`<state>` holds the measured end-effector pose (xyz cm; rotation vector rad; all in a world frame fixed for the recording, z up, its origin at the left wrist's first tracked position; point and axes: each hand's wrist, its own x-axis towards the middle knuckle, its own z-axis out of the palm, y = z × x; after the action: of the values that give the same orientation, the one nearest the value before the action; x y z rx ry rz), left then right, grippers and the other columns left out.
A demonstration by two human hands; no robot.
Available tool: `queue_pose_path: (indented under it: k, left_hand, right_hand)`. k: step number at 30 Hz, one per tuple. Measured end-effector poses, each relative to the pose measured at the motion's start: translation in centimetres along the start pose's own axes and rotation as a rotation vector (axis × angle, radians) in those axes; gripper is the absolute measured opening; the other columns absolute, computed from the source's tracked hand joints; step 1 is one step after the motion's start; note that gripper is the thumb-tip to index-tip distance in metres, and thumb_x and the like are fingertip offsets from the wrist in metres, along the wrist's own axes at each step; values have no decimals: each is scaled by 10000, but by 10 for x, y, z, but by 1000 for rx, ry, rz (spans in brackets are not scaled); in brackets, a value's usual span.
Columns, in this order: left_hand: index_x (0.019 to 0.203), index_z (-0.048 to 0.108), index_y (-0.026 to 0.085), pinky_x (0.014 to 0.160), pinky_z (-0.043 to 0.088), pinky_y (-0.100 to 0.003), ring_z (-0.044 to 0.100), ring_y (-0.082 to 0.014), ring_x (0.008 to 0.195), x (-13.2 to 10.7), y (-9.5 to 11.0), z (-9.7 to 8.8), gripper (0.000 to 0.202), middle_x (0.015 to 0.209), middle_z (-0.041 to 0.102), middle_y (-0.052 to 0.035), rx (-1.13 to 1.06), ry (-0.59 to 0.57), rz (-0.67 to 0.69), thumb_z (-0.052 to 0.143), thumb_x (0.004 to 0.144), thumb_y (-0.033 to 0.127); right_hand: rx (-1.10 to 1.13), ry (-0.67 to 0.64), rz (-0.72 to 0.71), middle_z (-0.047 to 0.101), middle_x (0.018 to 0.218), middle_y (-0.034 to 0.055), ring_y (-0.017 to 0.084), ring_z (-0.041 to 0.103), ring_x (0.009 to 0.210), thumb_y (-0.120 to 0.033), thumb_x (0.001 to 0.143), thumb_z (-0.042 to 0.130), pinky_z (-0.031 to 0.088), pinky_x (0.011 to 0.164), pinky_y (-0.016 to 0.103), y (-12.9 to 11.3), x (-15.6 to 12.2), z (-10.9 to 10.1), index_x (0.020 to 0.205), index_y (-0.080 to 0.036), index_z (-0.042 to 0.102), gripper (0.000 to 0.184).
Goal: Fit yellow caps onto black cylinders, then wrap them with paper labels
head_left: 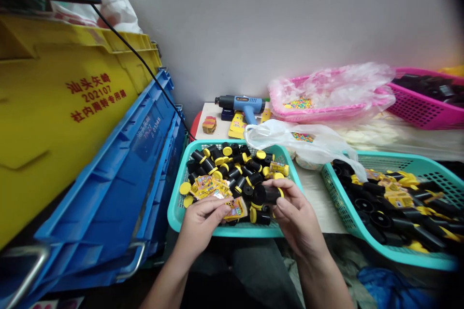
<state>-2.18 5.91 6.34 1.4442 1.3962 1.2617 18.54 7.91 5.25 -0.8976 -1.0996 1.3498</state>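
Observation:
My left hand (205,222) pinches a flat yellow printed sleeve label (237,208) between thumb and fingers. In my right hand (295,215) is a small black canister (266,195) with a yellow cap, lying on its side, its black end turned toward the label. Label and canister are apart. Both hands are over the front of a teal basket (175,212) full of similar black canisters with yellow caps. A pile of loose yellow labels (206,186) lies on those canisters. One canister (279,169) at the basket's right side wears a yellow label.
A blue heat gun (246,105) lies behind the basket. To the right stand another teal basket (398,254) of black and yellow parts and a pink basket (326,112) lined with plastic. Blue crates (105,212) and a yellow crate (43,154) rise at left.

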Motion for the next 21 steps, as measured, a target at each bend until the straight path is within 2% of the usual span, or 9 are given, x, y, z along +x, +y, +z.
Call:
queue_pose_path:
  k: [4, 10, 14, 16, 19, 21]
  left_hand:
    - [867, 789, 202, 644, 600, -292, 724, -209, 713, -1, 0, 1, 191, 837, 781, -71, -22, -3, 0, 651, 794, 314]
    - [884, 784, 246, 820, 577, -319, 727, -219, 853, -1, -2, -1, 161, 889, 780, -55, 29, 8, 15, 660, 787, 280]
    - [875, 785, 259, 828, 572, -311, 725, -211, 845, 1, 0, 0, 155, 880, 782, -45, 9, -2, 9, 671, 771, 262]
    - [874, 786, 256, 822, 572, -298, 723, -205, 848, 2, 3, 2, 152, 882, 782, -42, -37, -29, -22, 684, 762, 252]
    - [893, 782, 254, 759, 586, -272, 725, -197, 839, 1, 6, 6, 163, 908, 779, -37, -175, -92, -141, 709, 748, 254]
    - [900, 776, 249, 720, 589, -258, 723, -199, 849, -2, 7, 8, 188, 931, 776, -36, -290, -139, -210, 747, 715, 248]
  right_hand:
    - [-85, -111, 70, 665, 989, 46, 179, 626, 860, -392, 813, 672, 497, 727, 260, -1, -2, -1, 1026, -254, 612, 261]
    - [-340, -199, 118, 655, 970, 45, 167, 608, 812, -400, 826, 653, 476, 719, 267, -5, 1, -1, 1001, -222, 646, 250]
    - [-427, -202, 101, 655, 961, 40, 160, 594, 793, -382, 824, 652, 475, 720, 275, -6, 1, -1, 1014, -219, 654, 251]
    - [-426, -221, 101, 662, 983, 48, 158, 593, 771, -383, 818, 660, 482, 707, 281, -4, 1, 0, 1035, -217, 655, 273]
    - [-421, -243, 77, 672, 1020, 61, 158, 597, 742, -387, 787, 703, 498, 700, 295, 1, -1, 4, 1060, -226, 665, 320]
    - [-404, -260, 14, 673, 1049, 67, 198, 617, 870, -398, 748, 745, 498, 804, 327, 4, -4, 8, 1045, -236, 677, 345]
